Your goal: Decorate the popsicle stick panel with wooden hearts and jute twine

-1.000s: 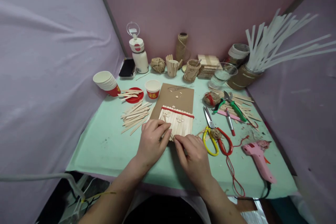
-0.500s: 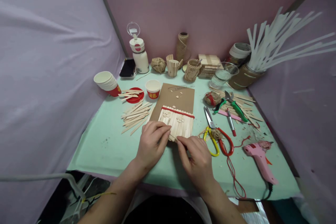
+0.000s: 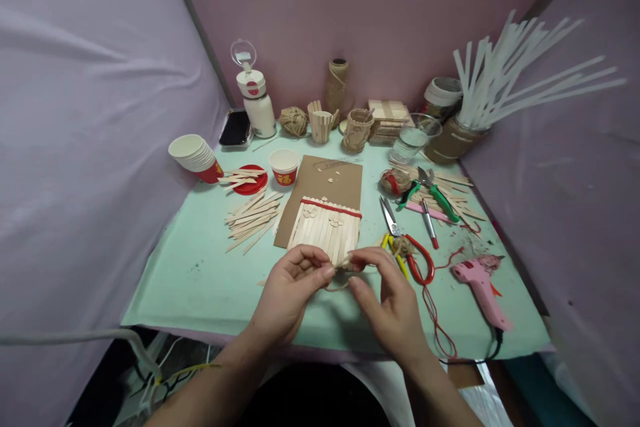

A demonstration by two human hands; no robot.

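My left hand (image 3: 295, 287) is closed in a pinch on a short length of tan twine (image 3: 338, 288), which loops below the fingertips. Facing it, my right hand (image 3: 387, 297) has its fingers curled about the other part of the twine, its thumb a little apart; the exact grip is partly hidden. Just beyond the fingertips lies a panel of flat wooden sticks (image 3: 325, 230), trimmed with a red cord (image 3: 330, 208) near its far edge and small wooden petal pieces. The panel rests on a brown cardboard sheet (image 3: 320, 177).
Loose sticks (image 3: 253, 220) and a paper cup (image 3: 285, 167) are on the left. To the right are scissors (image 3: 393, 220), green-handled pliers (image 3: 440, 200), a marker (image 3: 430, 223) and a pink glue gun (image 3: 483, 290). Jars and twine rolls line the back.
Both hands have drawn back from the panel's near edge toward me, and a twine loop now shows between them. My right thumb has spread from its fingers. The view has shifted slightly.
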